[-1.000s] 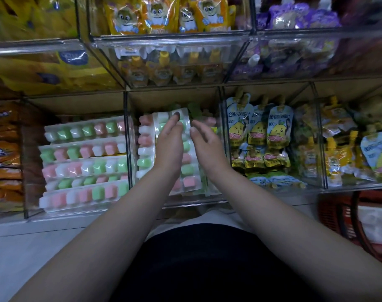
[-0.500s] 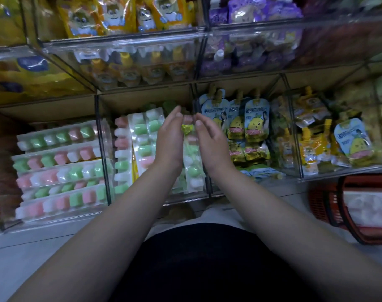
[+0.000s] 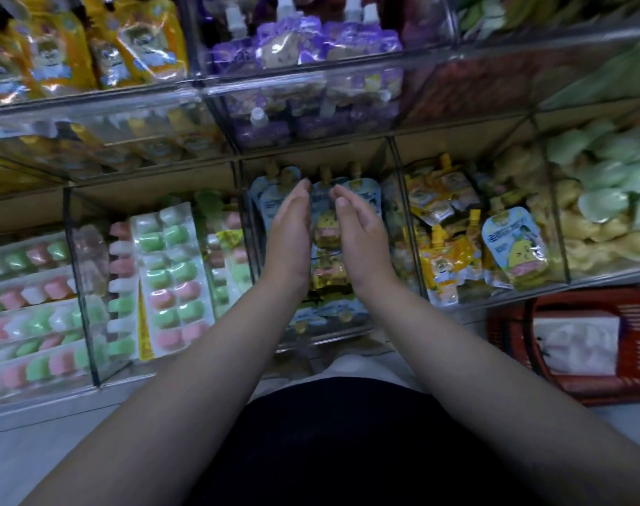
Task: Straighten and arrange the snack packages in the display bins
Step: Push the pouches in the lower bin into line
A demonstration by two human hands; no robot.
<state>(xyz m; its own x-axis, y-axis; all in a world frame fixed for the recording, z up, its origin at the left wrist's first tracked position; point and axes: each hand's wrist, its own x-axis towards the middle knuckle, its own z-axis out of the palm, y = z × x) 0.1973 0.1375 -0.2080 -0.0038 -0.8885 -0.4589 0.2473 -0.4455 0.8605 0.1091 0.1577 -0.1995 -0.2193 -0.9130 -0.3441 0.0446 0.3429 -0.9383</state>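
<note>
left hand (image 3: 289, 231) and right hand (image 3: 358, 231) both flat, fingers straight, palms facing each other, gripping nothing. blue pouches (image 3: 327, 228) stand in the middle bin (image 3: 398, 184), the centre one in the gap between the palms; contact cannot be told. pouches upright, spouts at the top, long axis running up the frame. candy trays (image 3: 172, 279) fill the bin to the left.

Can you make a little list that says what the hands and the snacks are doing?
left grip: open, fingers straight, left of a blue pouch
right grip: open, fingers straight, right of that pouch
touching: cannot tell
bin to the left: jelly cup trays, pink, green, white
upper bin: purple pouches
lower right: red basket
</note>
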